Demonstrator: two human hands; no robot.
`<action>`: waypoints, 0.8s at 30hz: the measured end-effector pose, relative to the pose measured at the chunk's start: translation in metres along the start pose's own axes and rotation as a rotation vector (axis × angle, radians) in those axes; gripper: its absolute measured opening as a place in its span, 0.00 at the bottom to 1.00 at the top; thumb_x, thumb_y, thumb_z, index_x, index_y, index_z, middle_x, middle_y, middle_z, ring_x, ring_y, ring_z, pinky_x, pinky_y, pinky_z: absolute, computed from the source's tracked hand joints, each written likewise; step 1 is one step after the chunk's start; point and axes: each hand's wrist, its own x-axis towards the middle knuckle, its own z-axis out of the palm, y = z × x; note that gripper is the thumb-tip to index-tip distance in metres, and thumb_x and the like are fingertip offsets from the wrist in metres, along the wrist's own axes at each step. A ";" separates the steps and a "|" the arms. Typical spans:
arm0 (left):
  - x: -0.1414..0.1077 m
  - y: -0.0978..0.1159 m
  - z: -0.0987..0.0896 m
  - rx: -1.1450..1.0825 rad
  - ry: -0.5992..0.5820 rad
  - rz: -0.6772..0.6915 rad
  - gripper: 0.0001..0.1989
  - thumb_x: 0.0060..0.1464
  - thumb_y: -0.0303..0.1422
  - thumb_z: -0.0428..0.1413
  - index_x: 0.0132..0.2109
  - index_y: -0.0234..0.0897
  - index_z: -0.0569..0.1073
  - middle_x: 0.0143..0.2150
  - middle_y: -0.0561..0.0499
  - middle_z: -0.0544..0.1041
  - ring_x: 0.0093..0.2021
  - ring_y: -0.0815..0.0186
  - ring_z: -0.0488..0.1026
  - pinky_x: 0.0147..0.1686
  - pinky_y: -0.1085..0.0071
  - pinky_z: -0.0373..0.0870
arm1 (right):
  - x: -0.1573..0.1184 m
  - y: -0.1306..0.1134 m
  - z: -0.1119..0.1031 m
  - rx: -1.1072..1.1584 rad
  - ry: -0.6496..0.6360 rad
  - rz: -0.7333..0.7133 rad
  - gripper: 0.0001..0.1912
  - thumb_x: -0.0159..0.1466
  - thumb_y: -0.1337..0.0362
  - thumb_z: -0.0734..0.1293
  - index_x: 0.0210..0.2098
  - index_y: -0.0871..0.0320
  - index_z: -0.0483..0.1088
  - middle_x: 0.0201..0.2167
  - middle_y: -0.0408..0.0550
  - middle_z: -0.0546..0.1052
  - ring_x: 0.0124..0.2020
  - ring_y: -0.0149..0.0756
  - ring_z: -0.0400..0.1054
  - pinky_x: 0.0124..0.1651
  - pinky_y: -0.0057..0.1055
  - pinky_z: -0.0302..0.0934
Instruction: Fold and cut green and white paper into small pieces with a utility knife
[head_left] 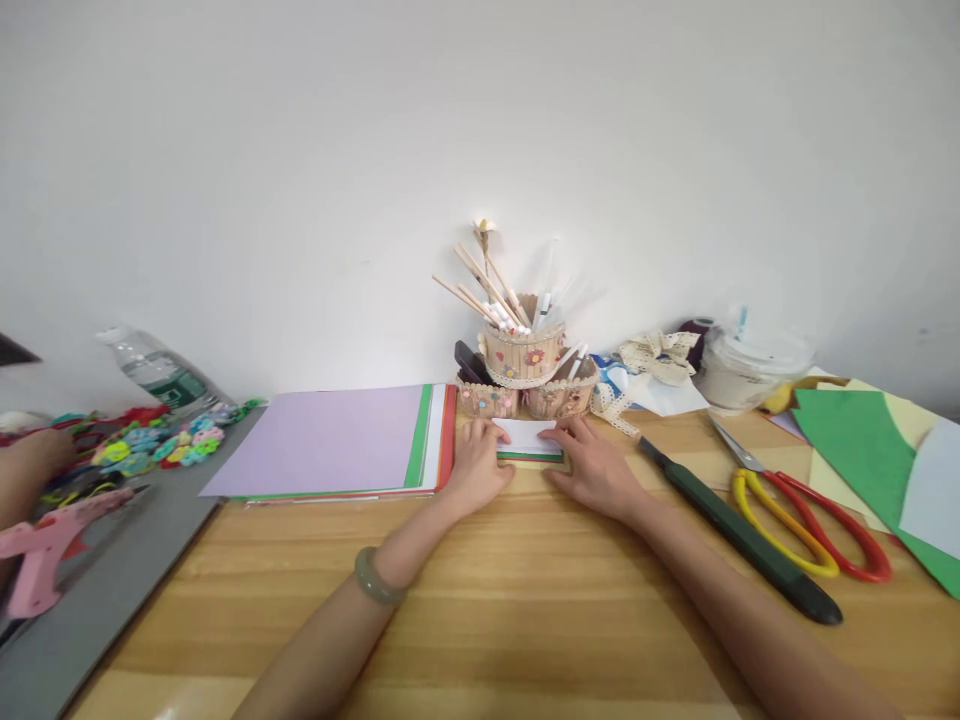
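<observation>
A small stack of cut paper point(529, 437), white on top with green, red and pale yellow edges below, is between my two hands. It lies in front of a decorated pen holder point(523, 358). My left hand point(478, 462) grips the stack's left end, fingers at its far side and thumb nearer me. At the right end, my right hand point(592, 468) holds it in much the same way. Some fingertips are hidden behind the paper. A green jade-like bangle point(375, 578) circles my left wrist.
Coloured paper sheets point(322, 435) are piled at left. Right of my hands lie a dark green cutter-like tool point(739, 525), scissors point(802, 525) and paper offcuts point(862, 450). Far left, another person's hand point(37, 465) is near a pink glue gun point(56, 550) and a bottle point(161, 375).
</observation>
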 end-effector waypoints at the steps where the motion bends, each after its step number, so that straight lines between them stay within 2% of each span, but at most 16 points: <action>1: 0.000 0.001 0.000 0.016 -0.006 0.007 0.15 0.43 0.20 0.61 0.36 0.39 0.67 0.41 0.50 0.64 0.49 0.56 0.64 0.51 0.58 0.62 | 0.001 0.001 0.001 -0.010 -0.003 0.011 0.18 0.65 0.56 0.64 0.52 0.57 0.66 0.51 0.51 0.70 0.46 0.39 0.68 0.46 0.43 0.66; 4: 0.003 0.001 0.000 0.062 0.009 0.003 0.13 0.47 0.21 0.62 0.35 0.38 0.67 0.42 0.49 0.64 0.50 0.54 0.63 0.52 0.55 0.62 | 0.004 0.002 0.005 -0.046 0.010 0.060 0.18 0.65 0.57 0.64 0.52 0.57 0.66 0.51 0.51 0.70 0.46 0.38 0.68 0.46 0.42 0.66; 8: 0.007 -0.001 -0.008 0.085 0.012 -0.008 0.17 0.43 0.25 0.67 0.37 0.37 0.67 0.44 0.46 0.66 0.52 0.51 0.63 0.52 0.54 0.62 | 0.003 0.003 0.006 -0.061 0.022 0.083 0.18 0.65 0.56 0.64 0.52 0.57 0.66 0.50 0.51 0.70 0.45 0.38 0.68 0.45 0.42 0.66; 10: 0.010 -0.004 -0.023 0.077 -0.007 -0.006 0.16 0.45 0.29 0.67 0.38 0.37 0.67 0.45 0.45 0.68 0.52 0.52 0.65 0.52 0.56 0.63 | 0.002 0.003 0.005 -0.051 0.022 0.068 0.18 0.65 0.56 0.64 0.52 0.58 0.66 0.50 0.51 0.71 0.44 0.37 0.68 0.45 0.41 0.66; 11: 0.011 -0.007 -0.035 0.070 -0.019 -0.007 0.13 0.49 0.31 0.65 0.38 0.37 0.68 0.44 0.45 0.70 0.52 0.53 0.66 0.52 0.57 0.64 | 0.001 0.003 0.005 -0.044 0.026 0.060 0.18 0.65 0.56 0.64 0.51 0.58 0.66 0.49 0.51 0.71 0.44 0.37 0.68 0.44 0.41 0.67; 13: 0.012 -0.014 -0.064 0.051 -0.049 -0.015 0.04 0.59 0.33 0.55 0.39 0.38 0.68 0.42 0.48 0.73 0.47 0.59 0.70 0.49 0.61 0.66 | 0.000 0.001 0.003 -0.027 0.046 0.042 0.17 0.65 0.57 0.64 0.51 0.58 0.67 0.49 0.51 0.71 0.44 0.37 0.69 0.44 0.41 0.67; 14: 0.010 -0.020 -0.080 0.043 -0.071 -0.022 0.05 0.62 0.33 0.50 0.40 0.39 0.68 0.41 0.49 0.74 0.45 0.61 0.72 0.47 0.64 0.68 | 0.000 -0.001 0.003 -0.017 0.060 0.030 0.17 0.65 0.57 0.64 0.51 0.58 0.67 0.49 0.51 0.71 0.44 0.37 0.69 0.44 0.41 0.67; 16: 0.003 -0.033 -0.110 0.046 -0.122 -0.037 0.08 0.62 0.35 0.48 0.43 0.38 0.69 0.44 0.48 0.75 0.46 0.62 0.73 0.48 0.65 0.68 | 0.002 -0.011 0.003 0.006 0.084 -0.005 0.17 0.66 0.57 0.63 0.51 0.57 0.67 0.49 0.51 0.71 0.44 0.37 0.68 0.45 0.41 0.66; 18: -0.010 -0.050 -0.133 0.070 -0.199 -0.050 0.14 0.55 0.36 0.55 0.48 0.38 0.69 0.51 0.45 0.74 0.53 0.59 0.70 0.54 0.64 0.64 | 0.006 -0.027 0.004 0.037 0.089 -0.066 0.16 0.66 0.57 0.63 0.50 0.56 0.67 0.50 0.51 0.71 0.44 0.36 0.68 0.45 0.41 0.66; 19: -0.018 -0.059 -0.140 0.086 -0.255 -0.054 0.22 0.48 0.38 0.60 0.50 0.38 0.70 0.55 0.44 0.72 0.57 0.56 0.67 0.57 0.62 0.62 | 0.009 -0.038 0.006 0.054 0.081 -0.108 0.16 0.66 0.57 0.63 0.50 0.56 0.68 0.50 0.51 0.71 0.44 0.36 0.68 0.45 0.40 0.66; 21: -0.032 -0.077 -0.146 0.124 -0.354 -0.084 0.39 0.33 0.39 0.68 0.55 0.38 0.68 0.62 0.40 0.66 0.63 0.49 0.61 0.60 0.57 0.58 | 0.018 -0.062 0.012 0.090 0.047 -0.205 0.16 0.66 0.57 0.63 0.50 0.56 0.67 0.50 0.51 0.71 0.44 0.36 0.68 0.45 0.40 0.66; 22: -0.038 -0.086 -0.145 0.147 -0.385 -0.106 0.44 0.30 0.39 0.69 0.58 0.39 0.66 0.64 0.38 0.63 0.65 0.45 0.57 0.61 0.53 0.55 | 0.024 -0.074 0.016 0.105 0.030 -0.253 0.16 0.66 0.57 0.63 0.50 0.57 0.67 0.50 0.51 0.71 0.44 0.36 0.68 0.45 0.40 0.66; 24: -0.046 -0.100 -0.141 0.190 -0.409 -0.145 0.48 0.32 0.40 0.68 0.62 0.38 0.62 0.68 0.35 0.55 0.68 0.42 0.49 0.62 0.48 0.49 | 0.037 -0.094 0.026 0.125 0.007 -0.331 0.17 0.66 0.57 0.63 0.51 0.57 0.67 0.50 0.51 0.71 0.45 0.37 0.68 0.45 0.41 0.66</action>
